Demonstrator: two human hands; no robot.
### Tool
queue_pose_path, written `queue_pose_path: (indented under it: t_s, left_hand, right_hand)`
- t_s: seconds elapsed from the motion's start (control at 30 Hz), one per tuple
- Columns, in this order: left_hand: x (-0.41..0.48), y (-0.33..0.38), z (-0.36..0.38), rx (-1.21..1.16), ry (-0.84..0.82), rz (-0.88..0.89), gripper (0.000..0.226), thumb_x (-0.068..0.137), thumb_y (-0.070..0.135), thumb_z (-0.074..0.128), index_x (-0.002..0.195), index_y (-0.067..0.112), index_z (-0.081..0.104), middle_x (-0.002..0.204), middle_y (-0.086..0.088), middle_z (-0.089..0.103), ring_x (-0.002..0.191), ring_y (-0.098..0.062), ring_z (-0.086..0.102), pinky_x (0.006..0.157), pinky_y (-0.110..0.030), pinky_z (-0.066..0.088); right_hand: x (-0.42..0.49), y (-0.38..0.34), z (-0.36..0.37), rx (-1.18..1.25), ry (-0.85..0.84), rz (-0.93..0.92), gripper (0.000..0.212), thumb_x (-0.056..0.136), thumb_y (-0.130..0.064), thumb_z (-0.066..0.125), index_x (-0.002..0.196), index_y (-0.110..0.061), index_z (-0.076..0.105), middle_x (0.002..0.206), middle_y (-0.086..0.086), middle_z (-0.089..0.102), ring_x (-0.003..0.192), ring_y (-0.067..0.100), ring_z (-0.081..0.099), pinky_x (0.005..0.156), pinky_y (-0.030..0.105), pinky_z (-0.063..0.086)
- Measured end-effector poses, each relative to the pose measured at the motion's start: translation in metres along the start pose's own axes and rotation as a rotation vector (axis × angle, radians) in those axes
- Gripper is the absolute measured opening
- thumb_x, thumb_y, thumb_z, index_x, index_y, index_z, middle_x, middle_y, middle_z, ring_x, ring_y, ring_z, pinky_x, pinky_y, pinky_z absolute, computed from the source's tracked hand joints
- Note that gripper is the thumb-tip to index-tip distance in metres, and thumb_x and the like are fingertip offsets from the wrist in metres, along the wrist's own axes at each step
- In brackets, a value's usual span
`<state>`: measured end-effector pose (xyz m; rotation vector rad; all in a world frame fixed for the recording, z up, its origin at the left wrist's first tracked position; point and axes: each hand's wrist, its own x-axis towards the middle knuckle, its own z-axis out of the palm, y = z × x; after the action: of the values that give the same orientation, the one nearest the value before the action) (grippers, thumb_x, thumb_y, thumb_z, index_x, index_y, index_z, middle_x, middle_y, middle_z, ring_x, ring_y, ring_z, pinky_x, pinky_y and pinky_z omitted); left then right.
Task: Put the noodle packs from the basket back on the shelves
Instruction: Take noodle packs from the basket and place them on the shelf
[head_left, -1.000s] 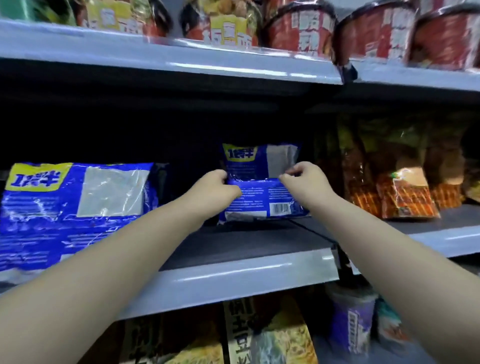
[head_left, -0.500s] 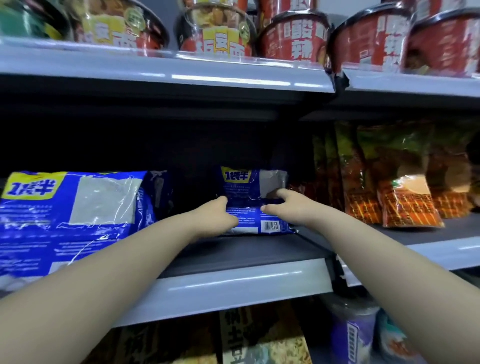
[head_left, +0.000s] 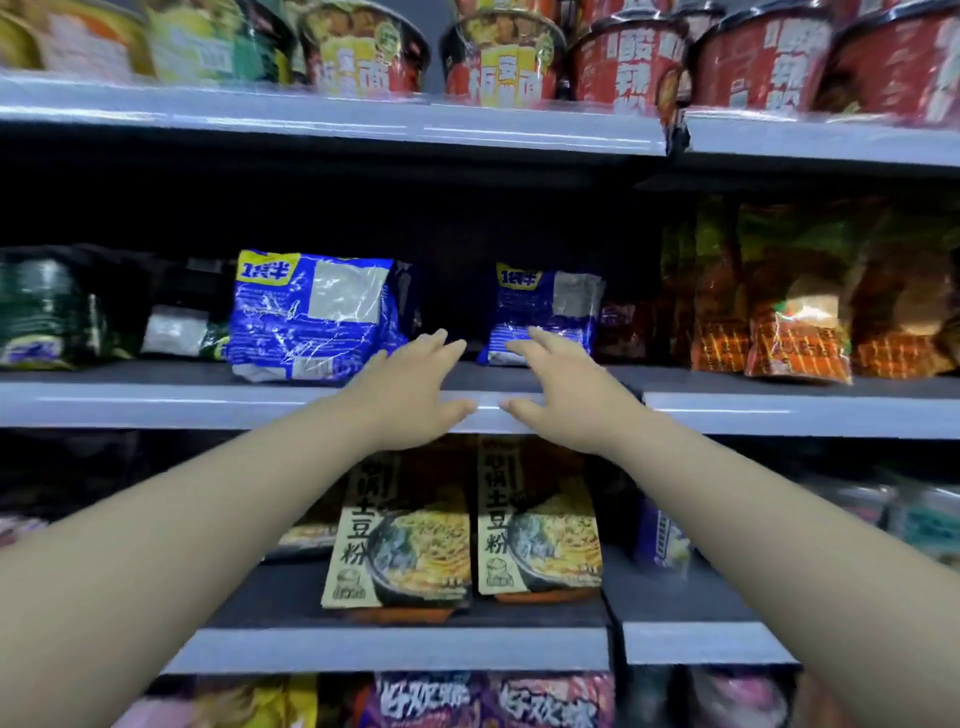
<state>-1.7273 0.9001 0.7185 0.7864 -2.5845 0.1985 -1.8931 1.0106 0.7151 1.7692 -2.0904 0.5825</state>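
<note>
Both hands have released the small blue noodle pack (head_left: 545, 312), which each of them gripped at its lower edge half a second ago. The pack now stands upright, unsupported, toward the back of the middle shelf (head_left: 156, 405), between a larger blue noodle pack (head_left: 317, 317) on its left and dark red packs (head_left: 623, 327) just beside it on its right. The left hand (head_left: 410, 395) has drawn back to the front lip of the shelf, fingers straight and slightly spread, holding nothing. The right hand (head_left: 566, 395) is in the same condition: fingers extended, palm down, nothing held. One right fingertip overlaps the lower left corner of the small pack in this view; whether it touches cannot be determined. The view now takes in more than before: the lower shelf (head_left: 395, 649) shows two potato-noodle pouches (head_left: 415, 525) side by side, and the larger blue pack appears further right. The top shelf (head_left: 311, 119) carries noodle bowls (head_left: 763, 67), cut off by the upper frame edge. Orange and green bags (head_left: 795, 312) at the right are blurred and their print is unreadable. Dark green packs (head_left: 47, 312) at the far left are smeared. The purple packs (head_left: 426, 701) on the bottom row are cut off by the lower frame edge. Both forearms hide parts of the lower shelf.
</note>
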Motion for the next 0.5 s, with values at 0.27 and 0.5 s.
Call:
queue_pose_path:
  t_s: [0.27,0.5]
  left_hand:
    - [-0.165,-0.025,0.003,0.174,-0.274,-0.205,0.076,0.094,0.058,0.038,0.154,0.026,0.004,0.162,0.000,-0.002,0.149,-0.018,0.006,0.118,-0.050,0.012]
    - [-0.290,-0.085,-0.009,0.205,-0.420,-0.377,0.076,0.095,0.057,0.038,0.154,0.025,0.003,0.162,-0.001,-0.005,0.149,-0.019,0.002,0.117,-0.051,0.007]
  right_hand:
    - [-0.074,-0.100,0.058,0.004,-0.145,-0.184,0.071,0.092,-0.051,0.052,0.152,-0.025,0.023,0.161,0.009,0.013,0.148,0.026,0.011,0.118,0.038,0.014]
    - [-0.093,-0.222,0.112,0.064,-0.277,-0.340,0.073,0.093,-0.054,0.049,0.153,-0.026,0.019,0.161,0.009,0.010,0.148,0.028,0.009,0.119,0.041,0.014]
